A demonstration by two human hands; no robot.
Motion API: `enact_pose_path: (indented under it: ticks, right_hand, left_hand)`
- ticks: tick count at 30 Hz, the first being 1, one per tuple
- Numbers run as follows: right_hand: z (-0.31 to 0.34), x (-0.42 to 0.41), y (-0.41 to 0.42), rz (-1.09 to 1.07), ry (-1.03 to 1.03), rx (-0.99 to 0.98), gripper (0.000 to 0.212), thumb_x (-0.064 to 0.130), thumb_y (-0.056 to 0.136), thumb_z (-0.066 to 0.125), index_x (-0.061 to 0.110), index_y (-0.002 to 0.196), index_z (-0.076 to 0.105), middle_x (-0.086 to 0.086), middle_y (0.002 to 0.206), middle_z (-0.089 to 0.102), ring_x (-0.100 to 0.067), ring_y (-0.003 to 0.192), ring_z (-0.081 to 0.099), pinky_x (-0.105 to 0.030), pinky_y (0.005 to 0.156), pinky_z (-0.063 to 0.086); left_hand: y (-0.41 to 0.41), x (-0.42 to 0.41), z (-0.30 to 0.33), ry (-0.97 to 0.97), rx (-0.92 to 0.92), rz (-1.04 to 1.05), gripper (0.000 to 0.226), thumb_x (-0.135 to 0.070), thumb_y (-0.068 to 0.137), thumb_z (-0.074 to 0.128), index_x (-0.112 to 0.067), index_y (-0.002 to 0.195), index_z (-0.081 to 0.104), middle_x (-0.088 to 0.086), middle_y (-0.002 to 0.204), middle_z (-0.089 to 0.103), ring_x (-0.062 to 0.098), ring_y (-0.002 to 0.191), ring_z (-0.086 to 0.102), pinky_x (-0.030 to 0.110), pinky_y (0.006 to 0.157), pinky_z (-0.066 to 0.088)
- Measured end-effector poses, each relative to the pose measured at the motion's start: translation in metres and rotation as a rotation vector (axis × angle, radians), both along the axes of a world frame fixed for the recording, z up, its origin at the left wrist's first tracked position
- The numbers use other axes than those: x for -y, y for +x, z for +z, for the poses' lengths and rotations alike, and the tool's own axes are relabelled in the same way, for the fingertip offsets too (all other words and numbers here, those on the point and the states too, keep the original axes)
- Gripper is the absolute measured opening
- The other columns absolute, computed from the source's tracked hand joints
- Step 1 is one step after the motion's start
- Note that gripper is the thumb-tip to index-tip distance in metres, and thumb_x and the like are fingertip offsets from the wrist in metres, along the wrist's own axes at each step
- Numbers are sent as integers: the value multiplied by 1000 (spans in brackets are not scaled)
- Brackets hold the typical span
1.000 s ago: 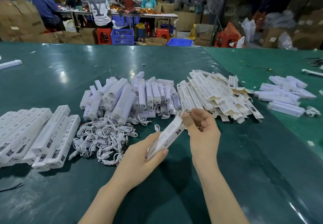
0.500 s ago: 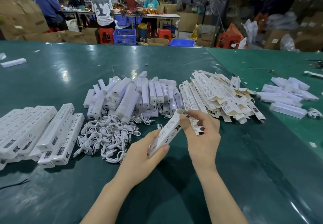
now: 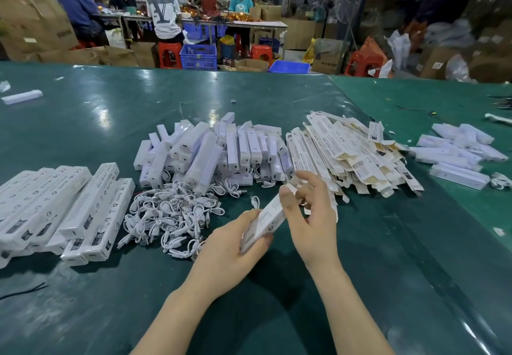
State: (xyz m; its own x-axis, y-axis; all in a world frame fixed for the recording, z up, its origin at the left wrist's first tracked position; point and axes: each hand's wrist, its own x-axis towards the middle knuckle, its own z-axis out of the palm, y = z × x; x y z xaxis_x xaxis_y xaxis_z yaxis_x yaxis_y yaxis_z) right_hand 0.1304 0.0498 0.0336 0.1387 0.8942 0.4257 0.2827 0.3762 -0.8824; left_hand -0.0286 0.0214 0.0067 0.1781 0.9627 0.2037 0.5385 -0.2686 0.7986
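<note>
head view: i see the left hand (image 3: 230,239) gripping the near end of a slim white carton (image 3: 267,220), thumb along its near edge and fingers curled underneath. the carton is a long, narrow cardboard sleeve with small black print, held just above the table, near the middle of the scene, tilted so its far end rises to the right. the right hand (image 3: 311,217) pinches that far end, thumb pressed on the top corner and fingers bent round the loose end flaps, which stick out white and ragged below the palm.

the table (image 3: 116,116) is covered in glossy dark green sheet that throws back soft glare. just left of the hands lies a tangle of short white cables (image 3: 171,216), thin and looped. beyond it sits a heap of smooth white plastic bars (image 3: 205,152), rectangular with rounded corners, some leaning on each other. to the right of those is a fanned stack of flat cartons (image 3: 349,149), unfolded, printed white outside and plain brown inside. at the near left, closed boxes (image 3: 83,208) lie side by side in a neat row, matte card with printed marks. far right, on a lighter green sheet, more white bars (image 3: 457,152) lie loose.
</note>
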Motion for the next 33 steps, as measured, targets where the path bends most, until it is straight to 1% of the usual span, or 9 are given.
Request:
enact_pose_path:
  ticks: [5, 8, 11, 15, 19, 22, 25, 29, 33]
  right_hand:
    - [-1, 0, 0, -47, 39, 35, 23, 62, 87, 50, 51, 106, 48, 26, 104, 61, 0, 106, 52, -16, 89, 37]
    - [0, 0, -4, -70, 41, 11, 16, 54, 90, 57, 47, 104, 53, 24, 108, 55, -1, 108, 47, -20, 91, 41]
    - [1, 3, -8, 102, -55, -26, 18, 53, 88, 60, 48, 105, 60, 29, 106, 59, -2, 109, 51, -22, 89, 42]
    - [4, 5, -12, 192, -100, -46, 27, 58, 84, 56, 39, 102, 64, 22, 109, 57, -5, 114, 49, -14, 86, 42]
    - [-2, 6, -18, 424, -328, -100, 9, 42, 89, 64, 34, 92, 65, -4, 107, 61, -15, 92, 60, -35, 78, 51]
    - [-7, 5, -22, 404, -376, -64, 12, 24, 94, 63, 31, 83, 63, 12, 86, 65, -3, 75, 59, -24, 68, 49]
    - [-6, 3, -19, 389, -472, -124, 20, 23, 93, 61, 28, 75, 64, 14, 64, 60, 1, 53, 51, -15, 49, 41]
    - [-6, 2, -16, 326, -456, -271, 8, 22, 89, 68, 21, 89, 61, 3, 68, 65, -6, 57, 58, -20, 53, 47]
    - [-5, 1, -18, 280, -467, -337, 22, 28, 89, 69, 27, 109, 58, 1, 78, 73, -6, 61, 62, -19, 51, 47]
  left_hand:
    - [-1, 0, 0, 5, 58, 12, 36, -40, 93, 60, -45, 127, 51, -24, 95, 64, 1, 80, 62, 13, 68, 43]
    - [0, -1, 3, -14, 204, 19, 33, -38, 95, 60, -49, 123, 47, -13, 95, 69, 6, 75, 67, 16, 67, 49]
    - [3, 2, 9, -116, 403, -42, 53, -43, 93, 60, -56, 136, 32, -9, 99, 72, 15, 71, 73, 22, 61, 56]
    - [4, 5, 14, -288, 576, -156, 80, -31, 85, 67, -77, 130, 21, -1, 100, 73, 34, 70, 73, 31, 59, 59]
    - [5, 3, 13, -350, 682, -132, 52, -17, 95, 58, -59, 122, 44, 5, 95, 72, 37, 61, 70, 36, 52, 57]
    - [8, 1, 10, -386, 663, -65, 31, -17, 100, 51, -40, 119, 43, 2, 82, 71, 32, 54, 65, 35, 49, 55]
    - [12, 1, 6, -448, 620, -89, 26, -21, 100, 50, -36, 119, 40, -2, 74, 70, 30, 54, 66, 33, 49, 55]
    - [15, 0, 3, -470, 635, -103, 29, -30, 101, 51, -42, 119, 33, 1, 85, 75, 30, 54, 66, 32, 48, 54]
    - [13, -3, 2, -476, 676, -122, 21, -30, 99, 55, -41, 107, 38, 3, 90, 74, 32, 53, 65, 32, 46, 53]
